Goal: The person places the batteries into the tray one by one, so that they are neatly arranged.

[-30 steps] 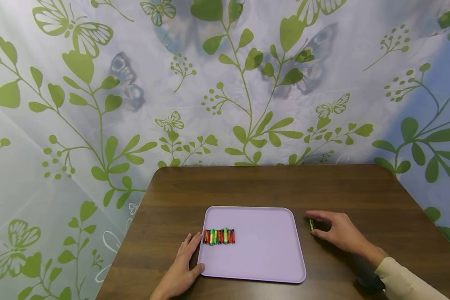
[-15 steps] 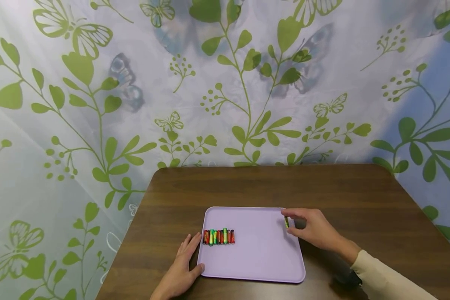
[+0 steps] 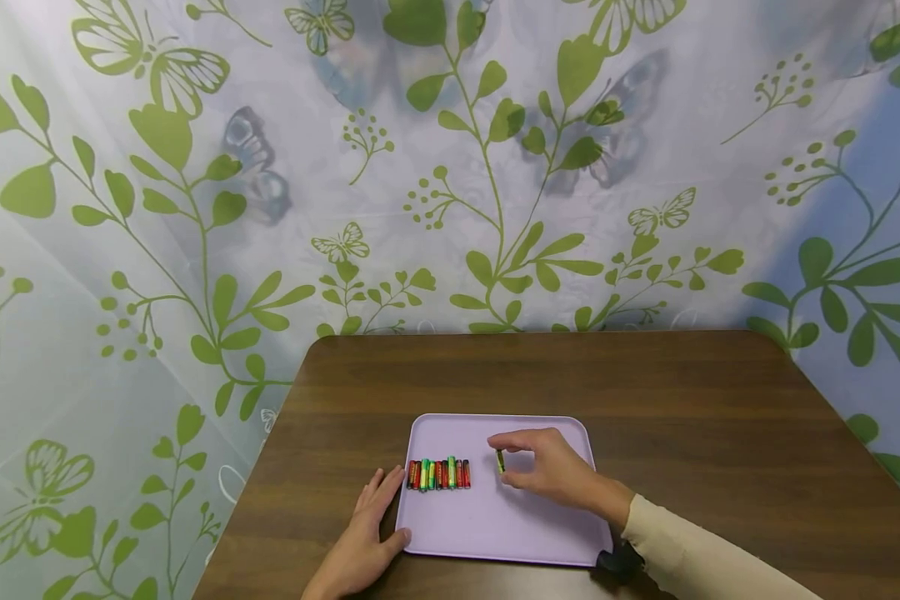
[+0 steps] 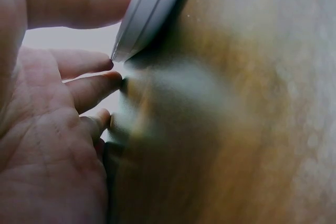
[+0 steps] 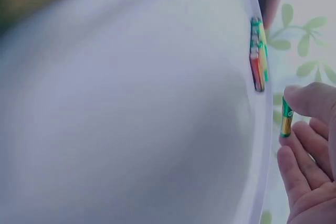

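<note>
A lavender tray (image 3: 510, 533) lies on the wooden table. Near its left side a row of several red and green batteries (image 3: 438, 474) lies side by side. Over the tray, right of the row, my right hand (image 3: 551, 471) pinches a green battery (image 3: 501, 461) by its ends between thumb and fingers. The right wrist view shows this green and gold battery (image 5: 286, 119) held clear of the tray. My left hand (image 3: 363, 533) rests at the tray's left edge, fingers fairly straight; in the left wrist view its thumb (image 4: 79, 1) touches the tray rim (image 4: 152, 14).
The dark brown table (image 3: 540, 367) extends beyond the tray on all sides. Behind it hangs a cloth (image 3: 435, 250) printed with green leaves and butterflies. A black object (image 3: 619, 562) sits under the right wrist.
My right hand has carried the green battery leftward from the table beside the tray to above the tray's middle. The left hand and the battery row stay in place.
</note>
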A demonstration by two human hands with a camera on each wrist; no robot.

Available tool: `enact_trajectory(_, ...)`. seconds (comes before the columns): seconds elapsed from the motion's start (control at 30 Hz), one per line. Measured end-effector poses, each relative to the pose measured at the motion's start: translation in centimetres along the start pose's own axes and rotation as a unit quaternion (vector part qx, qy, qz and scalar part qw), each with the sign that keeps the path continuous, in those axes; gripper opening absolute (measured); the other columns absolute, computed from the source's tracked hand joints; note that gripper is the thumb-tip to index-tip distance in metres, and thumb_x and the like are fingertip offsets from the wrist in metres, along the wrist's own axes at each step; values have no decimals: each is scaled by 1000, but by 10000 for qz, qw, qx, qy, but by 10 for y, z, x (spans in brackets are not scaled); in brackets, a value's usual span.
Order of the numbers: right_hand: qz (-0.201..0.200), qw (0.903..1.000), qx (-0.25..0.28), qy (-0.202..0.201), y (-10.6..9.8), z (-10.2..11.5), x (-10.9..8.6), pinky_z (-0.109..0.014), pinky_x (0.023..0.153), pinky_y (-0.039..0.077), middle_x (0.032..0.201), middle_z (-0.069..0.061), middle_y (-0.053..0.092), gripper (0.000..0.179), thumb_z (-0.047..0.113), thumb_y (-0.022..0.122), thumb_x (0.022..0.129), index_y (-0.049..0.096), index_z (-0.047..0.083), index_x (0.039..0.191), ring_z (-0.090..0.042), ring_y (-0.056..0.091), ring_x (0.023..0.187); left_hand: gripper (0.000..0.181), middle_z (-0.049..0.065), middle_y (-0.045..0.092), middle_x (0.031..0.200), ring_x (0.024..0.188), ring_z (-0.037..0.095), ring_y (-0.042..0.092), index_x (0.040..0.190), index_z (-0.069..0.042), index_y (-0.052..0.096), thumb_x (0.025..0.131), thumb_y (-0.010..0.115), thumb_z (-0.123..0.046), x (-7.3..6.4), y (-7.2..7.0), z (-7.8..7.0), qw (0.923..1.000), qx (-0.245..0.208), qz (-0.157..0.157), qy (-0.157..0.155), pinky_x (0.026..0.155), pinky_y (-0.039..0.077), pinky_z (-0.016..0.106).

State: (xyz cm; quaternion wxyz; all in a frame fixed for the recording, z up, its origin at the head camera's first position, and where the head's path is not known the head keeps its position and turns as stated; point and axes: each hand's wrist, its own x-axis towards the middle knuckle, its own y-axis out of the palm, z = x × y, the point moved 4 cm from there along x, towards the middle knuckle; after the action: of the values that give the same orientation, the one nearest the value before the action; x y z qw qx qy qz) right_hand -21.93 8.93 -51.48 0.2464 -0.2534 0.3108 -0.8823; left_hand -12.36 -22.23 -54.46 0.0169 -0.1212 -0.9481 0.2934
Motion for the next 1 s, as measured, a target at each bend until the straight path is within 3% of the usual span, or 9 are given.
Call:
enact_trajectory(0.2,210,9997,86,53,20,8,13,-42,101,64,129,-8,81,50,6,90,87,76,4,135,-23,79,115,87,14,37,178,171,45,6,170,-11,40,91,77,-1,1,0,-1,9999,-128,35,-63,132,-1,67)
enact_trajectory(0.33,236,9997,41,68,28,10,17,-42,100,64,129,-9,81,50,4,89,86,76,3,134,-24,79,114,87,15,37,177,170,47,7,170,-11,40,92,77,-1,2,1,-3,10000,-85,37,-35,133,0,70)
enact_trajectory(0.63,111,9995,-264,108,41,14,21,-41,106,62,126,-5,82,48,5,90,84,79,4,131,-19,77,120,86,15,37,178,170,48,7,170,-10,40,92,78,-2,2,1,-4,10000,-28,39,-34,133,0,72)
enact_trajectory(1.0,122,9980,-557,266,48,18,19,-44,107,61,131,-7,80,52,7,91,85,77,5,135,-23,76,125,87,15,37,178,170,48,8,169,-11,41,92,80,-5,4,2,-3,10000,9,76,-7,133,0,72)
